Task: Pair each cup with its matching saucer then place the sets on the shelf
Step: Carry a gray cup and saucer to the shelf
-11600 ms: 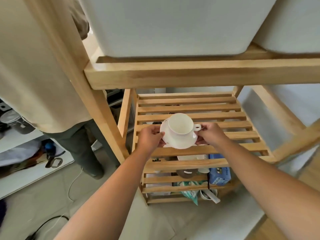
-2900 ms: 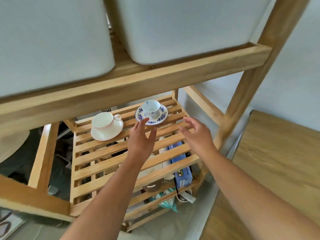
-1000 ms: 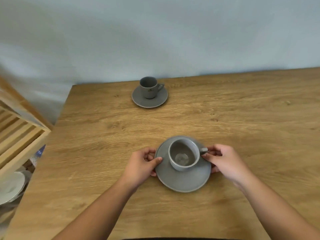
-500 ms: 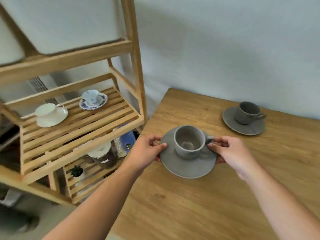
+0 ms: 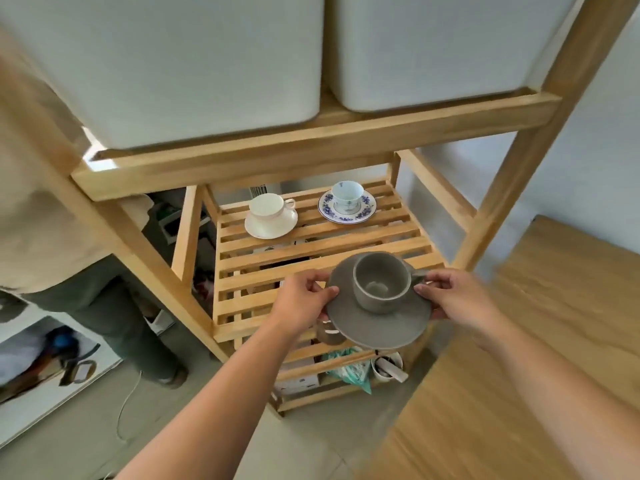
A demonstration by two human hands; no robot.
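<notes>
A grey cup (image 5: 380,281) stands on a grey saucer (image 5: 377,323), held in the air over the front edge of the slatted wooden shelf (image 5: 277,258). My left hand (image 5: 304,299) grips the saucer's left rim. My right hand (image 5: 453,294) grips its right rim beside the cup's handle. At the back of the shelf stand a white cup on a white saucer (image 5: 270,216) and, to its right, a blue-patterned cup on a matching saucer (image 5: 347,204).
Two large white bins (image 5: 194,57) sit on the tier above, low over the shelf. The wooden table (image 5: 540,358) lies at the right. A standing person (image 5: 52,202) is left of the shelf frame. Boxes, a bag and a mug fill the lower tiers.
I have lifted the grey cup and saucer off the table and carried them left to the shelf. The second grey set on the table is out of view now.
</notes>
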